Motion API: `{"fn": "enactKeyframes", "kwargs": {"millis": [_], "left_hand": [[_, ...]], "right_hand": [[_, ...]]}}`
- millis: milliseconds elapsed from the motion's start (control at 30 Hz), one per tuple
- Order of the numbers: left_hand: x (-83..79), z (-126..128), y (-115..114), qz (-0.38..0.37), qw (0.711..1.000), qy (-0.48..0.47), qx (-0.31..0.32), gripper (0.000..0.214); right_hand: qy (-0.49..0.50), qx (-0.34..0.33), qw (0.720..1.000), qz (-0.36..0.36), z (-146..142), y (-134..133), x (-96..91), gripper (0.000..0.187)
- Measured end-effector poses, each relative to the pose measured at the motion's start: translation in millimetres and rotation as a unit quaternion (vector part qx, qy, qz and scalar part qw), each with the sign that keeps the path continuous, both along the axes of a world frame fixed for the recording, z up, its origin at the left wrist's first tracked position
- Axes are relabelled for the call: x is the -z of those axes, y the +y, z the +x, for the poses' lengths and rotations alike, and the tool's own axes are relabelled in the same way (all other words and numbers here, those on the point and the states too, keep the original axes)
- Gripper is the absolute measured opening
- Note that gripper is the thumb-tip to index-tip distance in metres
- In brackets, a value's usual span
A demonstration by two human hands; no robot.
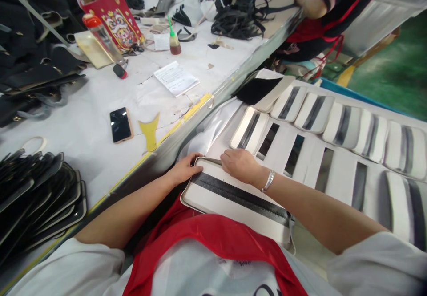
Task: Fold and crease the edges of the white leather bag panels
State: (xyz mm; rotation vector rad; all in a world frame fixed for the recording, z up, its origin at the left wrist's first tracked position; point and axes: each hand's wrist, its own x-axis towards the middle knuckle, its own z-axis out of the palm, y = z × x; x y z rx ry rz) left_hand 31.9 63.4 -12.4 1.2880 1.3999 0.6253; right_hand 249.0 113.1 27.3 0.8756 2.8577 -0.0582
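Observation:
A white padded tray with a black strip down its middle (233,200) lies in front of me across my lap, at the near end of a conveyor. My left hand (184,169) grips its far left corner, fingers curled over the rim. My right hand (240,165), with a silver bracelet at the wrist, presses fingers-down on the tray's far edge, closed against the rim. More trays of the same kind (313,113) lie in a row further along the conveyor.
To my left is a white worktable (83,127) with a phone (120,125), a yellow template (149,132), a notepad (176,79), a glue bottle (174,42), a red box (113,13) and stacked black parts (36,193). Another person (320,6) works at the far end.

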Motion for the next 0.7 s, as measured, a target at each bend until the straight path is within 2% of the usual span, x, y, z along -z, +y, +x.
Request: {"fn": "enactKeyframes", "kwargs": {"millis": [233, 500, 633, 700], "left_hand": [[-6.5, 2, -1, 0.006, 1.000, 0.012, 0.003, 0.044], [-9.4, -5, 0, 0.056, 0.992, 0.074, 0.082, 0.052], [-21.5, -1, 13, 0.107, 0.971, 0.136, 0.167, 0.052], [-29.0, 4, 21, 0.112, 0.952, 0.183, 0.220, 0.053]], "right_hand": [[0.007, -0.024, 0.999, 0.031, 5, 0, -4.4, 0.028], [0.016, -0.039, 0.999, 0.007, 8, -2, 1.0, 0.028], [0.048, -0.019, 0.998, -0.030, 6, -1, 1.1, 0.028], [0.079, 0.007, 0.993, -0.084, 11, 2, -2.2, 0.028]]}}
